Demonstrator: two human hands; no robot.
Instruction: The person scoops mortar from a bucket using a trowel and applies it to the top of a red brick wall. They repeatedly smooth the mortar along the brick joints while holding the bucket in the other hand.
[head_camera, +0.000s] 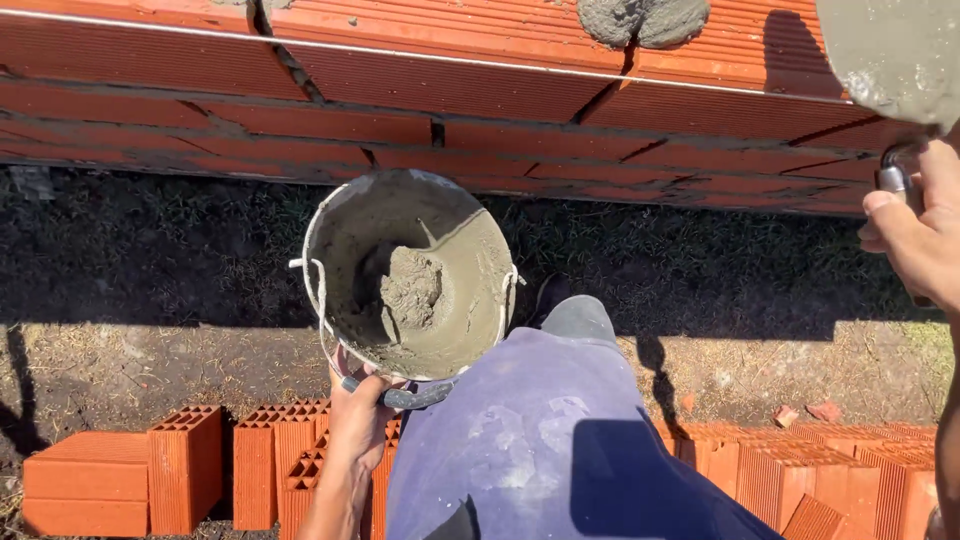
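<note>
At the lower left of the frame a row of loose red hollow bricks (170, 470) lay on the dirt, some flat and some stood on end with their cells showing. Above them ran a band of dark grass (150, 250) in shadow, and across the whole top of the frame stood a red brick wall (400, 90), with a taut white string line (300, 45) stretched along its upper course.

Near the lower middle, the left hand (358, 415) was closed around the dark grip of a bucket's wire handle. The bucket (410, 275) hung at the centre of the frame, tilted toward the camera, its inside smeared grey and a lump of wet mortar (410, 290) sitting at the bottom. Just right of it, the person's raised knee in dusty blue trousers (540, 430) filled the lower centre, with a dark shoe (575, 318) at its far end beside the bucket's rim.

At the top, right of centre, a grey blob of mortar (640, 20) sat on the wall. More red bricks (820, 470) lay along the lower right.

At the right edge, the right hand (915, 235) was clamped on the handle of a trowel (890, 55), whose mortar-coated blade rose into the upper right corner. The two hands were well apart.
</note>
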